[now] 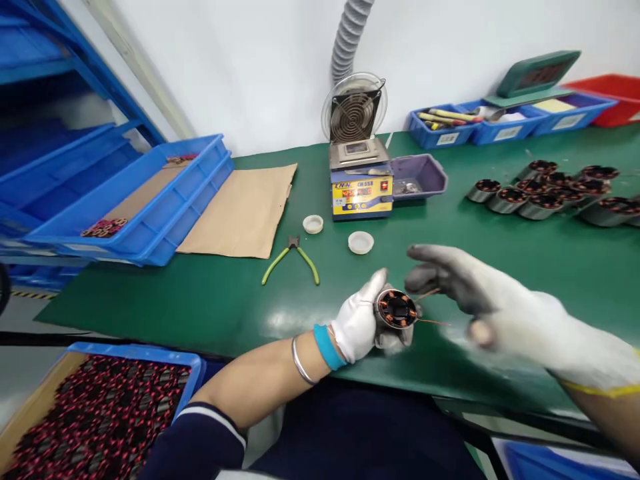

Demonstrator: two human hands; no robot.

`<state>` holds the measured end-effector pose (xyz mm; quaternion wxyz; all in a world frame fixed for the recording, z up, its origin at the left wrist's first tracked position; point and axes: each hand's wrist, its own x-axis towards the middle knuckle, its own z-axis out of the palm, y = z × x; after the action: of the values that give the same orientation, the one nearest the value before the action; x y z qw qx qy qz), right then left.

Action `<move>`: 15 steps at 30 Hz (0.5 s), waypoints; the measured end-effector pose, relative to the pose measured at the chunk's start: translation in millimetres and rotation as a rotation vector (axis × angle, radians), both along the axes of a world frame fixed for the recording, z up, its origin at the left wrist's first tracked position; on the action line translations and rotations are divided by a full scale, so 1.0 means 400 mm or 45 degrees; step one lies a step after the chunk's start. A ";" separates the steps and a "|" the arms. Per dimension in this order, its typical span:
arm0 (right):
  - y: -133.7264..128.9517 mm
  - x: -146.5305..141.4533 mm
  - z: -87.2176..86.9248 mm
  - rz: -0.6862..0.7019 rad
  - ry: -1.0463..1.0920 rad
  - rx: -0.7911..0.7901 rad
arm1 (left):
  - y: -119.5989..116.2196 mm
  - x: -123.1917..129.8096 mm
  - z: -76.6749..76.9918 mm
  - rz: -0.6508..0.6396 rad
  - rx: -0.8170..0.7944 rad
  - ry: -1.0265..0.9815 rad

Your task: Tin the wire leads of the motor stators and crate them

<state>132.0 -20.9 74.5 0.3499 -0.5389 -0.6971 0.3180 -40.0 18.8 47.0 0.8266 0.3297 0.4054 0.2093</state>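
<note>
My left hand (pixel 356 323), in a white glove with a blue wristband, is closed around a motor stator (pixel 399 309). The stator is a short metal ring with black slots and copper windings, its winding face turned up. Thin copper wire ends stick out of it, mostly toward the right. Just right of the stator, my right hand (pixel 480 300) hovers in a grey-and-white glove, slightly blurred. Its fingers are apart from the bare-looking thumb tip, and nothing shows between them. Green-handled cutters (pixel 291 259) lie spread on the green table beyond my left forearm.
A solder pot (pixel 362 197) with a lit display stands at the back beside a purple tray (pixel 433 177). Two small white dishes (pixel 361 243) sit before it. Several finished-looking stators (pixel 540 205) stand right. Blue bins (pixel 165 223) are left; a crate of red-wound parts (pixel 105 413) is lower left.
</note>
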 end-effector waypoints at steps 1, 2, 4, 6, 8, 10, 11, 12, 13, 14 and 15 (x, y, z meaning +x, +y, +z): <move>0.012 0.018 -0.005 0.038 0.144 -0.022 | 0.003 -0.005 0.003 -0.019 -0.017 -0.047; 0.021 0.034 -0.010 0.048 0.220 -0.061 | 0.006 -0.009 0.006 -0.029 -0.033 -0.099; 0.027 0.050 -0.014 -0.035 0.192 -0.171 | 0.011 -0.015 0.009 -0.036 -0.041 -0.184; 0.024 0.045 -0.012 -0.143 0.105 -0.241 | 0.013 -0.017 0.006 -0.061 -0.026 -0.234; 0.019 0.033 -0.003 -0.189 0.023 -0.208 | 0.015 -0.015 0.003 -0.093 -0.016 -0.247; 0.018 0.027 0.014 -0.187 -0.124 -0.087 | 0.017 -0.013 0.006 -0.205 -0.052 -0.241; 0.018 0.027 0.026 -0.173 -0.222 0.007 | 0.018 -0.013 0.013 -0.294 -0.093 -0.230; 0.019 0.028 0.040 -0.148 -0.322 0.125 | 0.018 -0.013 0.022 -0.352 -0.144 -0.241; 0.019 0.029 0.057 -0.113 -0.410 0.265 | 0.018 -0.014 0.033 -0.352 -0.183 -0.278; 0.018 0.027 0.075 -0.068 -0.478 0.403 | 0.019 -0.015 0.044 -0.271 -0.201 -0.339; 0.014 0.023 0.095 -0.042 -0.517 0.519 | 0.020 -0.018 0.054 -0.107 -0.192 -0.411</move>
<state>141.2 -15.3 112.3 0.3094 -0.5213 -0.7937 0.0510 -47.1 26.7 68.5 0.9113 0.2457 0.2678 0.1937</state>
